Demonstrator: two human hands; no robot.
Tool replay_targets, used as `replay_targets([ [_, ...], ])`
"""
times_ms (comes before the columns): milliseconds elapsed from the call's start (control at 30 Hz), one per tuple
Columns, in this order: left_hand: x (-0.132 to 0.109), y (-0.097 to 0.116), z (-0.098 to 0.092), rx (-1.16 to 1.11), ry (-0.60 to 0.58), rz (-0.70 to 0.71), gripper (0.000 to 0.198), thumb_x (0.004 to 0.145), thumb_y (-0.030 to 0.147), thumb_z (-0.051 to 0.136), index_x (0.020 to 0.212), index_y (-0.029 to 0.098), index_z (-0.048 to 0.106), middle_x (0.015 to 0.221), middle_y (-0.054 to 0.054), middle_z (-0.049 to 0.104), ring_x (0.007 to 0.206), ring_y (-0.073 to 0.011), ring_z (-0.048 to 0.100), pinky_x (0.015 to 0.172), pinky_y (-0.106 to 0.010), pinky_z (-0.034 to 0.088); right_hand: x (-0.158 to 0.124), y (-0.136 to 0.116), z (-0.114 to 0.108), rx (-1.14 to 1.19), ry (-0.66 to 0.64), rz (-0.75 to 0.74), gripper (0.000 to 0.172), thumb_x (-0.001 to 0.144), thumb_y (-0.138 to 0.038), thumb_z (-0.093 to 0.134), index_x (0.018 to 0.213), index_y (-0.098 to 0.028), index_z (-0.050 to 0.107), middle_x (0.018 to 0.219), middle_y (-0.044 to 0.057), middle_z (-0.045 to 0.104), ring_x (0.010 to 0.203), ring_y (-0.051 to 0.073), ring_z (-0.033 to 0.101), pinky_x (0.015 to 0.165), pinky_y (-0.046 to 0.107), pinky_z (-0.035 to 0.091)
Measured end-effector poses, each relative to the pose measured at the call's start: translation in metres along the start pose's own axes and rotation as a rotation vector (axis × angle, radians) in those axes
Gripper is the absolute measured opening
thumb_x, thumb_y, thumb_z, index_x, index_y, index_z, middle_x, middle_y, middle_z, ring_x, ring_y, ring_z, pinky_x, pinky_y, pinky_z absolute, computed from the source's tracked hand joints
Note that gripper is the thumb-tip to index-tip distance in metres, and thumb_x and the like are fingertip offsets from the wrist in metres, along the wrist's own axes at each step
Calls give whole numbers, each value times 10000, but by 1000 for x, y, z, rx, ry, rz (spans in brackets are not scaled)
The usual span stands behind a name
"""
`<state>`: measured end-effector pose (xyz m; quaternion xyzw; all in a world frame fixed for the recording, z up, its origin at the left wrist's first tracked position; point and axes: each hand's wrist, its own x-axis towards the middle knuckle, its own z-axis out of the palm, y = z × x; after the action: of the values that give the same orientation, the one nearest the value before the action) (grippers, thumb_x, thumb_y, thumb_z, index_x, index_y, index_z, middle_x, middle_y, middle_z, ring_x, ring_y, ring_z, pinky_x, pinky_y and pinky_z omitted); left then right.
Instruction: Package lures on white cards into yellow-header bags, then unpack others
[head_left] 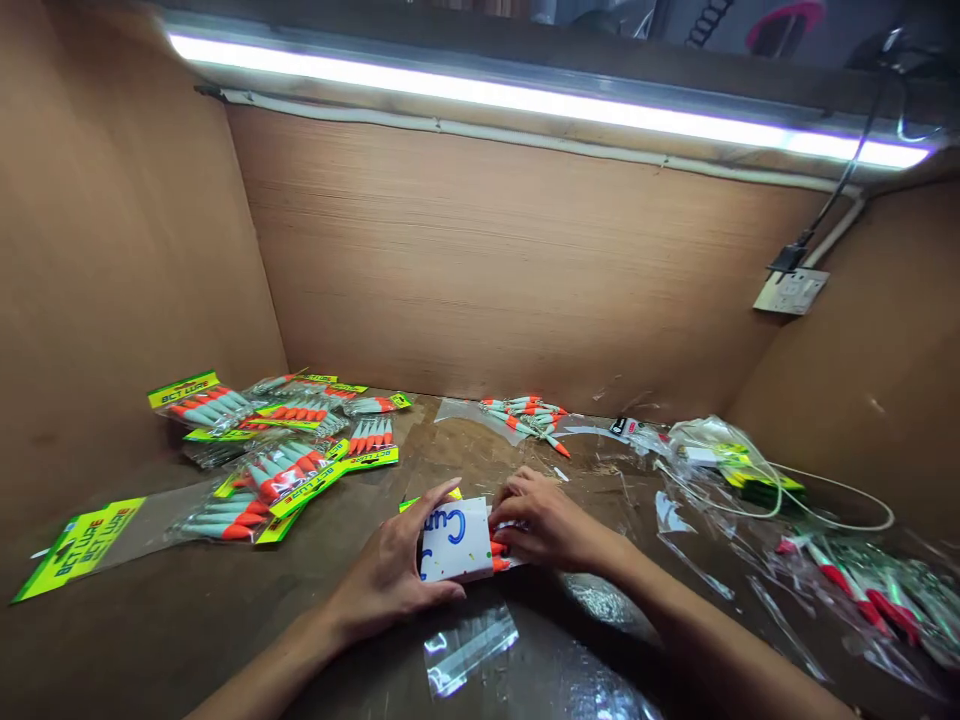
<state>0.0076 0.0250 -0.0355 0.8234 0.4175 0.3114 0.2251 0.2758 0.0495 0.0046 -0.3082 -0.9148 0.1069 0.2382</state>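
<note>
With the left hand (pixel 390 580) we close the grip on the white card (pixel 454 545), steadying it on the bench (pixel 150 620). The right hand (pixel 547 525) grip pinches orange-tipped lures (pixel 500 564) against its edge.

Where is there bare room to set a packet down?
Bare table lies front left, between the yellow-labelled bag and the left hand holding the white card. A narrower strip runs between the packed lure pile and the loose lures. Clear bags and a white cable crowd the right side.

Blue handwritten "Cur" on white card (pixel 457 540), bottom centre of frame. "BCT LURE" on yellow pack header (pixel 184 388), left; same on bag header (pixel 79 548), lower left.
</note>
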Motion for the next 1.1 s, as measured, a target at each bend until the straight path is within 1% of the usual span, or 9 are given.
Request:
replay_targets([
  [100, 0, -5, 2, 13, -9, 4, 1104, 621, 429, 878, 1527, 341, 254, 1468, -91, 498, 1294, -325, 519, 1076, -478, 427, 7, 39, -24, 26, 57, 159, 207, 967, -258, 554, 1094, -246, 717, 1079, 52, 710, 1023, 188, 605, 915, 307, 439],
  [233, -2, -7, 2, 8, -47, 3, 1119, 601, 442, 879, 1531, 342, 264, 1459, -104, 512, 1291, -359, 520, 1074, -513, 423, 28, 114, -51, -153, 72, 478, 284, 903, -116, 527, 1079, -189, 737, 1139, 102, 701, 1093, 235, 597, 979, 346, 404],
  [367, -2, -8, 1, 8, -44, -20, 1148, 579, 409, 892, 1532, 357, 254, 1477, -99, 494, 1310, -364, 499, 1094, -523, 401, 40, 164, -57, -131, 40, 523, 283, 779, -46, 586, 972, -157, 760, 1064, 108, 706, 1041, 232, 603, 944, 313, 406],
  [533, -3, -9, 2, 3, -60, -41, 1163, 558, 376, 899, 1528, 375, 256, 1468, -88, 503, 1292, -364, 513, 1073, -523, 422, 37, 185, -53, -1, 95, 494, 109, 751, -148, 654, 839, -150, 719, 935, 84, 690, 984, 229, 575, 909, 328, 409],
  [667, -4, -11, 5, -5, -70, -21, 1170, 574, 426, 891, 1537, 378, 228, 1460, -100, 510, 1282, -367, 520, 1069, -548, 415, 29, 178, -57, 201, 135, 477, 306, 854, -414, 603, 967, -135, 656, 877, 60, 658, 831, 190, 584, 780, 313, 466],
  [767, -4, -14, 6, -6, -73, -6, 1160, 578, 432, 888, 1536, 375, 235, 1458, -107, 509, 1272, -372, 525, 1061, -564, 413, 19, 150, -57, 386, 117, 463, 472, 919, -555, 490, 1114, -142, 611, 865, 45, 633, 723, 149, 570, 666, 269, 475],
  [933, -3, -11, 5, -2, -66, -13, 1137, 585, 457, 885, 1529, 346, 262, 1436, -107, 525, 1262, -358, 531, 1049, -530, 429, 3, 85, -61, 895, -8, 410, 500, 800, -497, 725, 1177, -182, 633, 931, 43, 629, 741, 132, 553, 684, 255, 466],
  [1000, -2, -8, 3, -8, -67, -9, 1127, 592, 448, 885, 1526, 342, 265, 1420, -95, 541, 1252, -339, 542, 1052, -504, 432, 1, 67, -65, 875, -69, 391, 446, 775, -454, 756, 1112, -174, 674, 910, 33, 647, 744, 135, 560, 700, 260, 458],
  [1100, -1, -3, -1, -17, -58, 1, 1119, 605, 446, 881, 1527, 331, 258, 1398, -86, 557, 1236, -316, 556, 1049, -470, 438, -1, 53, -71, 611, -181, 389, 283, 792, -401, 732, 965, -178, 734, 839, 17, 683, 724, 149, 579, 666, 256, 428],
])
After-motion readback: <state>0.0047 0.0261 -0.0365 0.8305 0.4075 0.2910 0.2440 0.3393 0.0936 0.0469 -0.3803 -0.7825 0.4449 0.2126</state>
